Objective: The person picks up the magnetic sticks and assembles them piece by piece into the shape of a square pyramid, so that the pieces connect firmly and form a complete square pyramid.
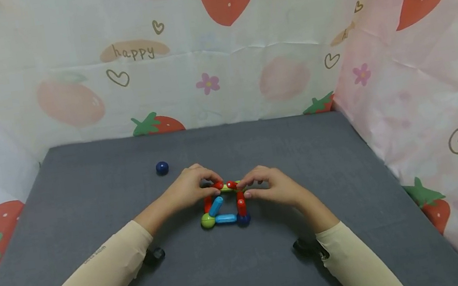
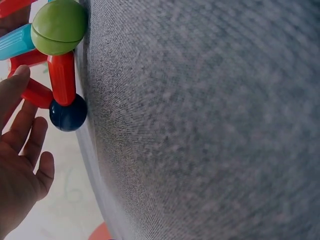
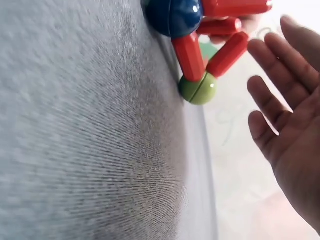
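On the grey table stands a toy frame of coloured magnetic rods and balls. A light green ball [image 1: 207, 220] and a navy ball [image 1: 243, 219] form its near corners, joined by a light blue rod [image 1: 226, 218]. Another blue rod [image 1: 216, 206] slants up from the green ball. My left hand [image 1: 195, 184] pinches a slanting red rod [image 2: 37, 93] above the far left navy ball [image 2: 68, 113]. On the far right, a red rod [image 3: 228, 54] leans up from a green ball [image 3: 198, 89]. Beside it, my right hand [image 1: 276, 185] has extended fingers, apart from the rod in the right wrist view.
A loose navy ball [image 1: 162, 168] lies farther back, left of the frame. Black wrist cameras [image 1: 154, 257] sit under both forearms. Printed curtains [image 1: 218, 66] hang behind the table and at its sides.
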A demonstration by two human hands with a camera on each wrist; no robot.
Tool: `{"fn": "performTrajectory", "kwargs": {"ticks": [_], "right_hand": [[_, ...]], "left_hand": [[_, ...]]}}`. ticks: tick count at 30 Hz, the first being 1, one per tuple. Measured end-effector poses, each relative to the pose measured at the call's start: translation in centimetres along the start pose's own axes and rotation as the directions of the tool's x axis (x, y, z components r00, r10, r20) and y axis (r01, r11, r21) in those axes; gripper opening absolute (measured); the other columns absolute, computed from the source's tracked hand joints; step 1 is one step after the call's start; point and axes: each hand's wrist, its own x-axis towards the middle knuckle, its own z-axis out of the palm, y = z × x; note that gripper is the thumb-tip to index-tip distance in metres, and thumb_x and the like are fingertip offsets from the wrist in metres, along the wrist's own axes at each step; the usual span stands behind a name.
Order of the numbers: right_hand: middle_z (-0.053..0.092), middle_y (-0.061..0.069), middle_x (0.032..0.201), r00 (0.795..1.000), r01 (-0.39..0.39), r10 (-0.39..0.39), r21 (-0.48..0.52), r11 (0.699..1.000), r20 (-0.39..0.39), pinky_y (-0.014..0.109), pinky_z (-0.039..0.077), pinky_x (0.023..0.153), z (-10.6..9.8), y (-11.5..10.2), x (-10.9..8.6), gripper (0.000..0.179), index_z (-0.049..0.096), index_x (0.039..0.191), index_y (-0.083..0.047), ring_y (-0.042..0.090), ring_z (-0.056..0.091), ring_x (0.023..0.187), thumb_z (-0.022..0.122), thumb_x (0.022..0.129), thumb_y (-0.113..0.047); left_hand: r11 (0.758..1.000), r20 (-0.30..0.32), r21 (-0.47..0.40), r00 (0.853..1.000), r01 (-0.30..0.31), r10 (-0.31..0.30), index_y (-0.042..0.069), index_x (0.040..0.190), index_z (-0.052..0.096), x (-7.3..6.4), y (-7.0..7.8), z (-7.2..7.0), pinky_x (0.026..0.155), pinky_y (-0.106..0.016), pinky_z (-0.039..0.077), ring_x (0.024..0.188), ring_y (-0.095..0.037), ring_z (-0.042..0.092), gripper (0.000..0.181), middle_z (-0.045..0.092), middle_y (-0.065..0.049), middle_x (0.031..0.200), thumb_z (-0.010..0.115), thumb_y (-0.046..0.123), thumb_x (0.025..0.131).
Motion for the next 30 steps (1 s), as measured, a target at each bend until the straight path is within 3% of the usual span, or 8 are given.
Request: {"fn": "performTrajectory", "kwargs": {"ticks": [8, 19, 30], "right_hand": [[0.069, -0.010, 0.114, 0.992, -0.088, 0.088, -0.003, 0.996, 0.094, 0.046, 0.048, 0.087, 0.9, -0.7, -0.7, 0.031, 0.076, 0.120, -0.022, 0.025, 0.057, 0.107, 0.081, 0.090, -0.029], [0.068, -0.011, 0.103, 0.982, -0.183, 0.184, -0.042, 0.982, 0.041, 0.033, 0.049, 0.076, 2.2, -1.0, -0.3, 0.021, 0.077, 0.112, -0.028, 0.017, 0.057, 0.091, 0.079, 0.092, -0.034], [0.072, -0.006, 0.099, 0.960, -0.277, 0.277, -0.022, 0.961, 0.031, 0.031, 0.051, 0.070, 2.8, -1.2, 0.8, 0.024, 0.076, 0.114, -0.018, 0.019, 0.061, 0.083, 0.076, 0.094, -0.033]], "left_hand": [[1.000, 0.002, 0.003, 1.000, 0.007, -0.007, 0.025, 0.111, 0.078, -0.1, 0.1, -0.2, 0.083, -0.035, 0.047, 0.101, -0.015, 0.052, 0.018, 0.069, 0.013, 0.101, 0.079, 0.029, 0.093], [1.000, -0.006, 0.006, 1.000, -0.003, 0.003, 0.026, 0.110, 0.077, -0.1, -0.1, 0.0, 0.083, -0.034, 0.049, 0.102, -0.015, 0.052, 0.018, 0.070, 0.013, 0.101, 0.079, 0.029, 0.093], [1.000, -0.009, 0.004, 1.000, -0.001, 0.001, 0.024, 0.111, 0.077, -0.1, 0.0, 0.1, 0.083, -0.034, 0.049, 0.103, -0.015, 0.053, 0.019, 0.070, 0.013, 0.101, 0.078, 0.029, 0.093]]}}
